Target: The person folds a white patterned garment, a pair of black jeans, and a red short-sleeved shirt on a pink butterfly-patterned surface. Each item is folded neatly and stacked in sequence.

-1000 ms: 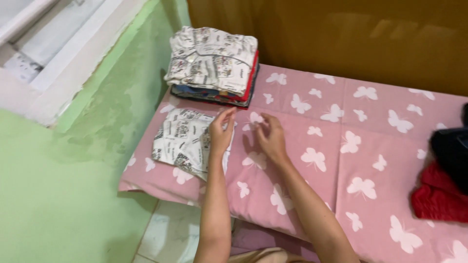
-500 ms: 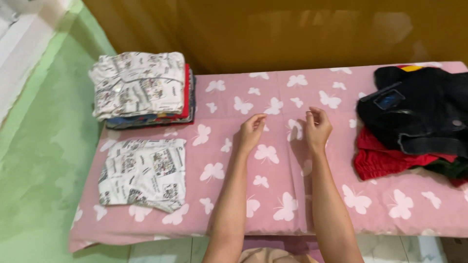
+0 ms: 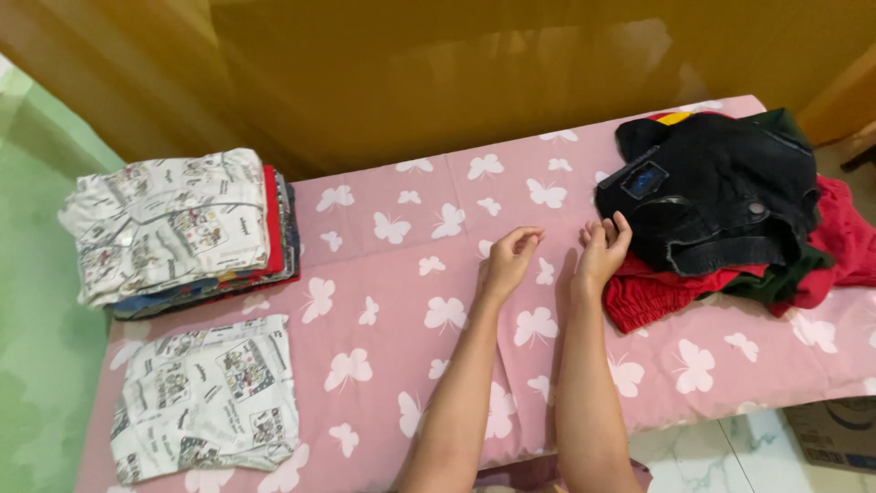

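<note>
My left hand (image 3: pixel 507 260) hovers over the pink butterfly sheet (image 3: pixel 392 274) near the middle, fingers loosely curled and holding nothing. My right hand (image 3: pixel 602 248) is just to its right, fingers apart, at the edge of a heap of unfolded clothes: a black denim garment (image 3: pixel 721 187) on top of red cloth (image 3: pixel 657 292). Its fingertips are close to the black garment; I cannot tell if they touch. A folded white printed garment (image 3: pixel 208 397) lies flat at the front left. Behind it stands a stack of folded clothes (image 3: pixel 178 228) with a white printed piece on top.
A brown panel (image 3: pixel 438 73) runs along the back of the bed. A green wall (image 3: pixel 36 301) borders the left side. White tiled floor (image 3: pixel 721 447) and the corner of a cardboard box (image 3: pixel 835 434) show at the lower right.
Both hands left the folded white garment at the left and travelled right across the sheet to the heap of unfolded clothes. The view swung right with them.
</note>
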